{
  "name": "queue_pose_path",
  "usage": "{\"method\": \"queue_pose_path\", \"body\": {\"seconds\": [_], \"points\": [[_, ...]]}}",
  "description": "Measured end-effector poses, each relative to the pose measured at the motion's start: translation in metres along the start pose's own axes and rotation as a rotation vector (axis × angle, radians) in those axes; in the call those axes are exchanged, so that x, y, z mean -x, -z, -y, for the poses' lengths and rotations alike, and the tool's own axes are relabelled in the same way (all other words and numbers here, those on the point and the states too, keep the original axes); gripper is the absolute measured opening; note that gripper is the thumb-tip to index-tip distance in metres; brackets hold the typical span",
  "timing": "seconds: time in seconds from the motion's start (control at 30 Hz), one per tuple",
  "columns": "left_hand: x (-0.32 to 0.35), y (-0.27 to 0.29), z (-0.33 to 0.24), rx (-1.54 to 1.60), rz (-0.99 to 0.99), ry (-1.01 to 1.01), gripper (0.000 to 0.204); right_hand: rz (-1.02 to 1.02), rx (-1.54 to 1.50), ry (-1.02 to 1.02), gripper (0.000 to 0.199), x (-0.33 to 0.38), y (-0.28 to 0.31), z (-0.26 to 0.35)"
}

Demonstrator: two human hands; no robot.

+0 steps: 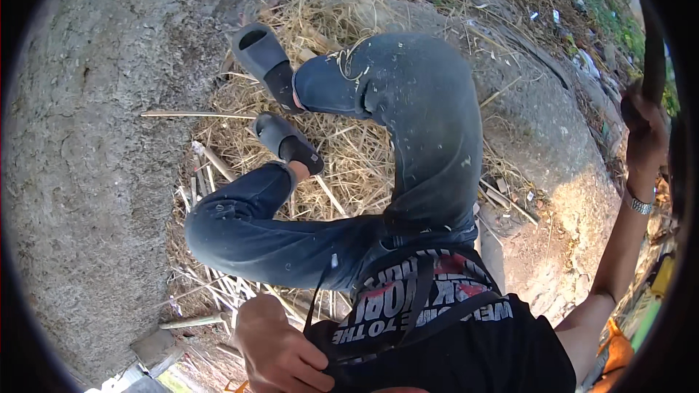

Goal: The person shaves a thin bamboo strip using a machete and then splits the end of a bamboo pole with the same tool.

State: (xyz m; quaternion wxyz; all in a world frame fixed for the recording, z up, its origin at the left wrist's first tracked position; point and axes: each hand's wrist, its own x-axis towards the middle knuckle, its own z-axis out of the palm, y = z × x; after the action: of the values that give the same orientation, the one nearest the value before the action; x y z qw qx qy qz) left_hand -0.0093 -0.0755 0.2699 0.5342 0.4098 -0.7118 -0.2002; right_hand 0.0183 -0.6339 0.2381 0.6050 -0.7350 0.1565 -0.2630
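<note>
My right arm reaches out to the right, and my right hand (pixel 646 135) is closed round a dark upright pole (pixel 654 65) near the rim of the picture. A metal-banded watch (pixel 638 202) sits on that wrist. My left hand (pixel 284 356) is low in front of me, its fingers curled beside the black shirt (pixel 466 349) and a dark strap (pixel 314 298). What those fingers hold, if anything, is hidden. My legs in dusty jeans (pixel 437 124) are bent, with grey slippers (pixel 262 51) over dark socks on the straw.
Dry straw (pixel 357 160) and split sticks (pixel 218 160) cover the ground beneath my feet. A rough grey wall-like surface (pixel 102 153) rises at the left. Bare rock or packed earth (pixel 542 124) lies right of my knee. Litter and greenery (pixel 604 7) show at the far right; orange cloth (pixel 617 349) lies near.
</note>
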Motion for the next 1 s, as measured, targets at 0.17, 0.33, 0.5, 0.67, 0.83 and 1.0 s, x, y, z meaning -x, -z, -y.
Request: {"method": "queue_pose_path", "body": {"seconds": [0.17,0.33,0.5,0.67,0.83,1.0], "points": [[0.006,0.008,0.033,0.298,-0.006,0.063,0.015,0.731,-0.179,-0.043,0.023,-0.035,-0.067,0.017],[0.002,0.018,0.064,0.480,-0.035,0.099,0.012,0.463,-0.008,-0.189,0.024,0.002,-0.138,-0.100],[0.010,0.035,0.089,0.586,-0.098,0.140,0.014,0.539,0.588,-0.266,0.022,0.062,-0.149,-0.263],[0.028,0.029,0.102,0.627,-0.215,0.163,0.015,0.680,0.820,-0.159,0.018,0.144,-0.131,-0.415],[0.018,0.034,0.117,0.659,-0.242,0.162,0.017,0.612,0.790,-0.014,0.016,0.188,-0.095,-0.464],[0.012,0.034,0.128,0.710,-0.211,0.158,0.018,0.645,0.905,-0.194,0.020,0.222,-0.078,-0.495]]}}
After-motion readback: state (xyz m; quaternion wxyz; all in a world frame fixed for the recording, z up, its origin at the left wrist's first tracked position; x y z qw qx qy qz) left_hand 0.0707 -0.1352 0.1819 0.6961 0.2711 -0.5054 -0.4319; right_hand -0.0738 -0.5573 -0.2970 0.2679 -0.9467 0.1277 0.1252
